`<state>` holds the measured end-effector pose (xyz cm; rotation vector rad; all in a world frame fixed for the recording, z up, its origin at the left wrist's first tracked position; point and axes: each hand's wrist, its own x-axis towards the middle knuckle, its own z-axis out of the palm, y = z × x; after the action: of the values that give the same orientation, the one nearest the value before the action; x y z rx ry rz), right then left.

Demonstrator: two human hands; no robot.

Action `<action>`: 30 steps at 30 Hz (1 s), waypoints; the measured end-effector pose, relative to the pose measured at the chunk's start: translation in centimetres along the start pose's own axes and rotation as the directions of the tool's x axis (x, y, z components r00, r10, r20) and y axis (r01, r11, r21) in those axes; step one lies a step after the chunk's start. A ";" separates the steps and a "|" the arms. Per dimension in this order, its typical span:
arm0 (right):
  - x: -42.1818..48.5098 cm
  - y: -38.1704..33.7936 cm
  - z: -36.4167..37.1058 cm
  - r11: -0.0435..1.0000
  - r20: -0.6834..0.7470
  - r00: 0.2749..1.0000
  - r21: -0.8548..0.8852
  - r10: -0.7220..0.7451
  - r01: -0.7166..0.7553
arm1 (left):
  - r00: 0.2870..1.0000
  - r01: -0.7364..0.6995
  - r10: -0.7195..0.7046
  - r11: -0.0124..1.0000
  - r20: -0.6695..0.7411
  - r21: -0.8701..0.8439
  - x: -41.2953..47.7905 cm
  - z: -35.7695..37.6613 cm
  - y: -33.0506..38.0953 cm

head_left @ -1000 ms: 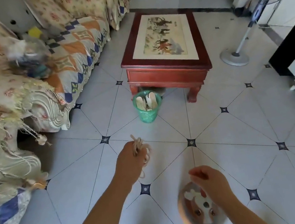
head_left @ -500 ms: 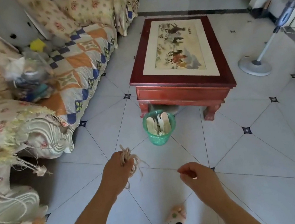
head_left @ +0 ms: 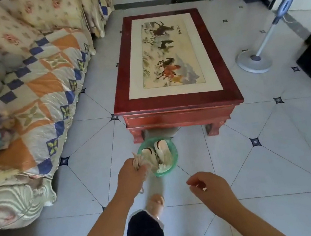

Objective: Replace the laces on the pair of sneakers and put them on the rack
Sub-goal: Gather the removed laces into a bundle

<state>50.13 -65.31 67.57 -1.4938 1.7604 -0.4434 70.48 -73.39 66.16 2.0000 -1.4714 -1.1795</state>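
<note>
Being clutched in the left grip (head_left: 131, 176) is a bunch of pale laces (head_left: 138, 162), with the fingers curled round it, at the near-left rim of a green basket (head_left: 176, 160). The sneakers (head_left: 161, 151) are being kept side by side in that basket, which is standing on the floor (head_left: 259, 152) just before a red table (head_left: 178, 114). The right grip (head_left: 211, 190) is being held apart to the right, loosely curled, with nothing seen in it.

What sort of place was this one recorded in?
Most likely a home living room: a sofa with a patchwork cover, a low red wooden coffee table with a horse picture on top, and a pedestal fan on the tiled floor.
</note>
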 end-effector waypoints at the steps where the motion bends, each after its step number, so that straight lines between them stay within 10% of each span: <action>1: 1.4 -0.1 -0.3 1.000 -0.014 1.000 -0.006 0.022 -0.022 | 1.000 0.013 -0.013 1.000 0.027 0.003 2.1 0.4 0.3; 13: 10.2 -2.3 -1.9 0.950 -0.168 0.935 0.068 0.311 -0.304 | 0.979 0.011 -0.050 0.981 0.199 0.193 19.9 2.3 4.1; 19: 11.1 -2.1 -1.2 0.928 -0.191 0.909 0.116 0.370 -0.353 | 0.908 0.017 -0.027 1.000 0.418 0.026 22.4 3.1 4.3; 30: 10.5 -1.6 -0.8 0.889 -0.214 0.866 0.187 0.451 -0.417 | 0.815 -0.453 0.223 0.821 0.535 0.348 20.9 4.8 6.0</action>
<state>50.46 -75.81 65.80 -0.9306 2.1502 -0.5199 65.04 -93.90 59.50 1.6314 -2.4568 -1.2944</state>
